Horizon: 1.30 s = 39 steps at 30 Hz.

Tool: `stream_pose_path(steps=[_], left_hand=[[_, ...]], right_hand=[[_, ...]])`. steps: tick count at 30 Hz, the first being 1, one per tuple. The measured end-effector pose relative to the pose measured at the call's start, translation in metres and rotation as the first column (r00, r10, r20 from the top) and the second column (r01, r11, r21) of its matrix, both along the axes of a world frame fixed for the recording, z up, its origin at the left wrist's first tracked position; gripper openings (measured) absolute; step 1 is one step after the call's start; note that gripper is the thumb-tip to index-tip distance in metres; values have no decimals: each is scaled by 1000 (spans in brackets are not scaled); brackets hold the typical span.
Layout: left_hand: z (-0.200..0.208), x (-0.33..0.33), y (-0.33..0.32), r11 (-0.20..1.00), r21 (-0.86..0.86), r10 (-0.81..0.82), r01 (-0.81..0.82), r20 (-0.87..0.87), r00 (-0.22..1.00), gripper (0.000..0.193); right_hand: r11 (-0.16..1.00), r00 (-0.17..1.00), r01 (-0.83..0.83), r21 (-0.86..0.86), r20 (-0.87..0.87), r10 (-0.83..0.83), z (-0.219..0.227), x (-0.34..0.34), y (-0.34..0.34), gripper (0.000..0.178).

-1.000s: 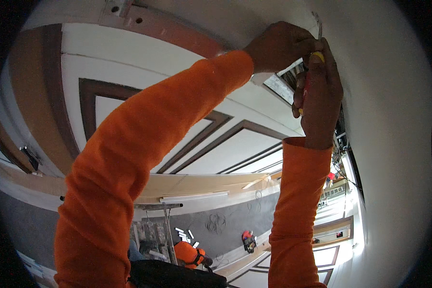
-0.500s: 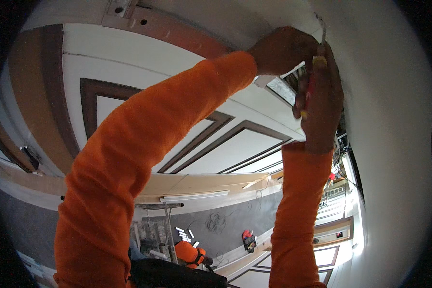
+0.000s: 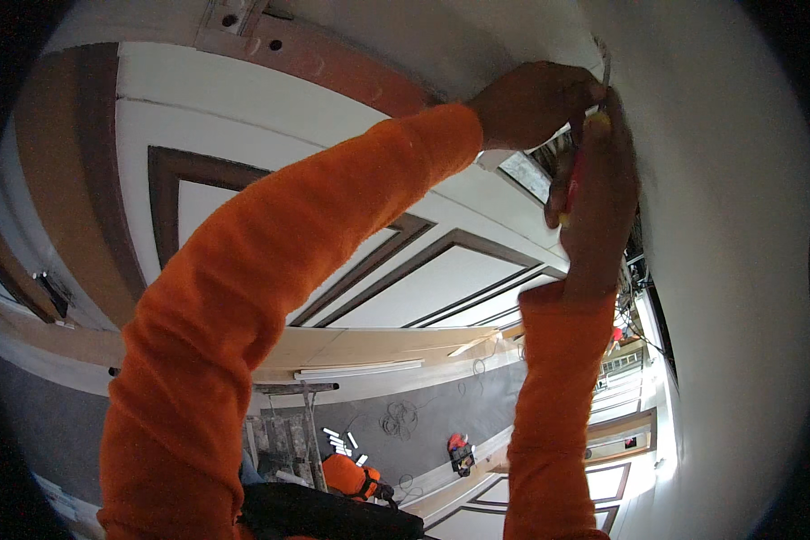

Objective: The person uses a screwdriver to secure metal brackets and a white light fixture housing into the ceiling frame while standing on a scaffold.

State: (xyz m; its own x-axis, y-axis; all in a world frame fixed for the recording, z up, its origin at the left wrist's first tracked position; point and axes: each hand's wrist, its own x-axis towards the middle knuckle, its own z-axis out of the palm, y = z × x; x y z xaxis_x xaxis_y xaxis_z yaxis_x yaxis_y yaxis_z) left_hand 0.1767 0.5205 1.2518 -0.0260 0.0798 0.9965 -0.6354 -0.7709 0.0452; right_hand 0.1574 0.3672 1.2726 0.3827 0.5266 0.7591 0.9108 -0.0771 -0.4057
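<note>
Both my arms, in orange sleeves, reach up to the pale ceiling surface (image 3: 711,234). My right hand (image 3: 607,198) is closed around the red and yellow handle of a screwdriver (image 3: 576,184), which points upward. Beside the handle's upper end, my left hand (image 3: 544,103) has its fingers closed close to the thin shaft; what they grip is hidden. A narrow pale strip or gap (image 3: 606,63) shows in the surface just above the fingertips. Below my hands is an opening (image 3: 526,175) with a light edge and dark contents.
White panels with brown frames (image 3: 477,270) line the wall. Far below, a worn step platform (image 3: 288,441), a coil of cable (image 3: 399,418), white pieces (image 3: 340,445) and a red and black bag (image 3: 461,454) are on the grey floor. A person in orange (image 3: 349,477) is there. Wires (image 3: 634,270) hang at right.
My right hand and the screwdriver have shifted slightly down and left. My left hand has dropped a little, its fingers still closed beside the shaft.
</note>
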Motion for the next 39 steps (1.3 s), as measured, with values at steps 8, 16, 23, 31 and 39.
stream_pose_path(steps=[8, 16, 23, 31, 39], left_hand=[[2, 3, 10, 999, 32, 30, -31, 38, 999, 28], [2, 3, 17, 997, 78, 2, -3, 10, 1000, 26], [3, 10, 4, 998, -39, -44, 43, -24, 999, 39], [2, 11, 5, 975, -131, -196, 178, -137, 971, 46], [4, 4, 1, 998, -55, 7, -6, 4, 1000, 39]], right_hand=[[998, 998, -55, -41, -18, 54, 12, -6, 0, 44], [989, 996, 22, -146, -77, -33, 23, -15, -19, 44], [990, 999, -27, -141, 24, 30, 31, 8, -13, 47], [899, 996, -27, -436, -87, -13, 76, -3, -28, 51], [975, 996, 51, -215, 86, -33, 33, -3, -24, 44]])
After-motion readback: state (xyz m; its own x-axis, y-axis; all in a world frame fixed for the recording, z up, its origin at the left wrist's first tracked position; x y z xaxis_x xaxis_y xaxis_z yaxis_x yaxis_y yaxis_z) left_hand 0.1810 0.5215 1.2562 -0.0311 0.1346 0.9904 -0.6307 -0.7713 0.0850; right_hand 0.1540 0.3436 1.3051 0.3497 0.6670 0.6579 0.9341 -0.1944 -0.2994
